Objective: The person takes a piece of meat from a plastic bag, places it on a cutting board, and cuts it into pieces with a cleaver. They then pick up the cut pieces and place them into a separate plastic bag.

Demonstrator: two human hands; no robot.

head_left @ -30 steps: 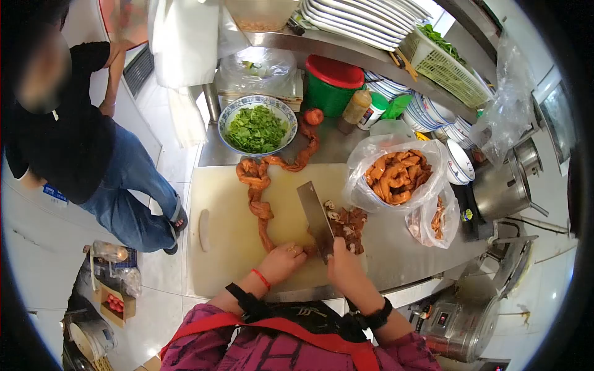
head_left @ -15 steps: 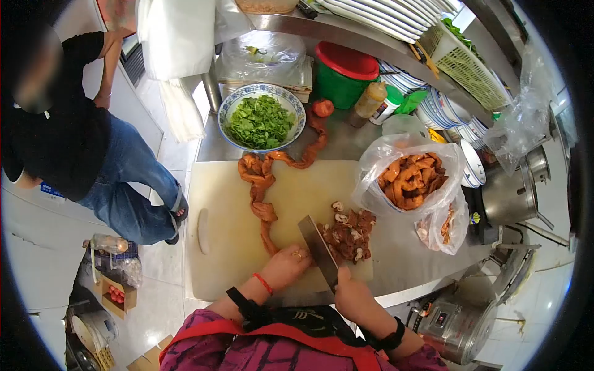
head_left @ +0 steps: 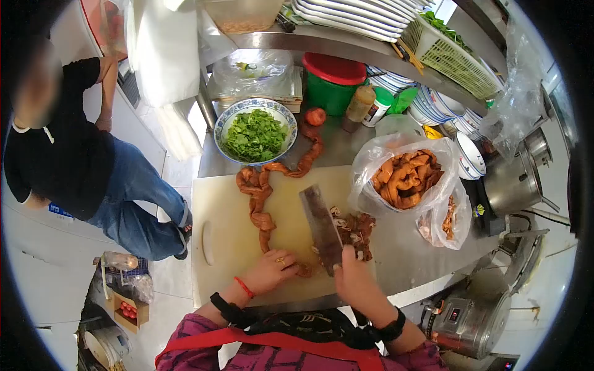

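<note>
My right hand (head_left: 359, 281) is closed round the handle of a cleaver (head_left: 323, 226). Its broad blade points away from me above the cutting board (head_left: 288, 204), just left of a heap of chopped brown meat (head_left: 359, 232). My left hand (head_left: 272, 270) has its fingers curled over the near end of a long braised intestine (head_left: 260, 216); its grip underneath is partly hidden. Right of my left fingertips lies a small brown piece (head_left: 303, 270). The intestine winds up the board, past the bowl, to a round reddish end (head_left: 315, 116).
A blue-patterned bowl of chopped greens (head_left: 255, 133) stands behind the board. To the right are a plastic-lined container of braised pieces (head_left: 408, 179) and a smaller bag (head_left: 447, 222). A steel shelf (head_left: 346, 46) overhangs the back. Another person (head_left: 74, 136) stands at left.
The cleaver has lifted and turned, showing more of its blade face. My left hand has shifted left, away from the blade, and a small piece now shows beside its fingertips. The view has shifted slightly.
</note>
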